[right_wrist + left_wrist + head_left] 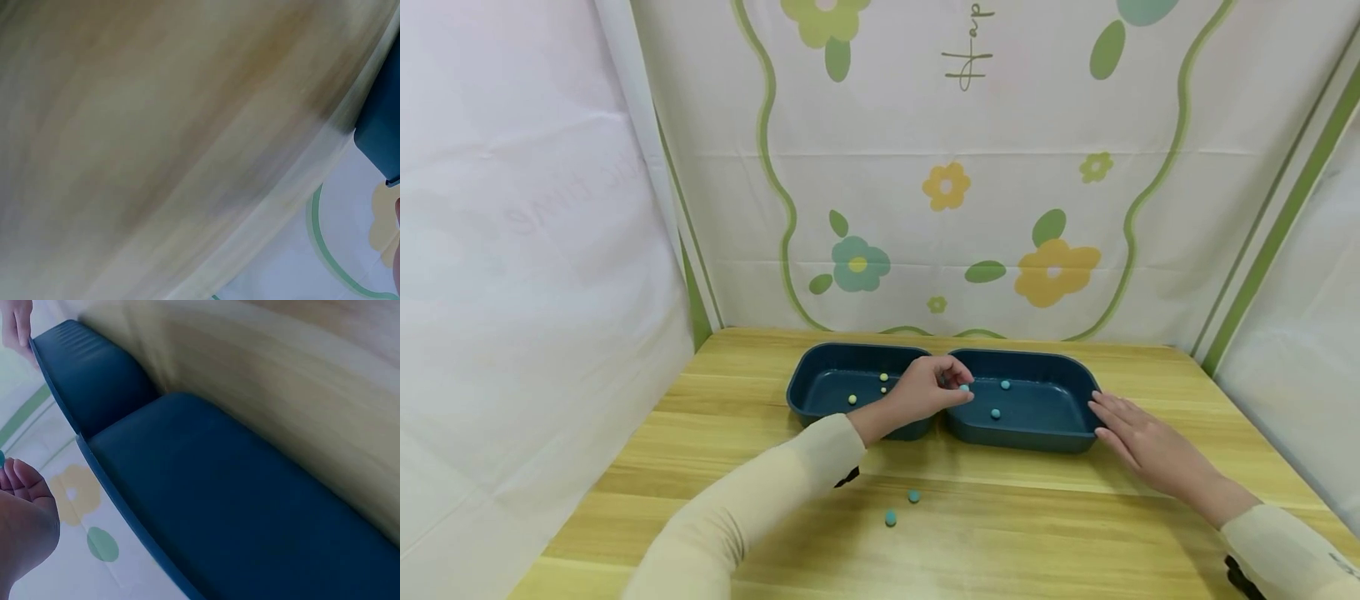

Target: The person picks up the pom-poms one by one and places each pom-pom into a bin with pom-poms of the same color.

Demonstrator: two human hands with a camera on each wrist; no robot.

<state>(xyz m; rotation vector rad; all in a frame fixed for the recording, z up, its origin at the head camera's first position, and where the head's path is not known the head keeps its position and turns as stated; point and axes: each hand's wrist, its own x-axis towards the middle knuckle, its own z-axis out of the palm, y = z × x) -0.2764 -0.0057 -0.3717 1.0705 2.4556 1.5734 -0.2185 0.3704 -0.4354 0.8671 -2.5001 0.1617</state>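
My left hand reaches over the left part of the right dark blue tray. Between its thumb and fingers it pinches a small blue ball, a sliver of which also shows at the left edge of the left wrist view. Two more blue balls, one nearer the back and one nearer the front, lie inside that tray. With fairly straight fingers, my right hand touches the tray's right end. Only a bit of the right hand enters the right wrist view.
Beside it stands the left dark blue tray, holding a few yellow balls and partly hidden by my left arm. Two blue-green balls lie on the wooden table in front. A floral cloth hangs behind.
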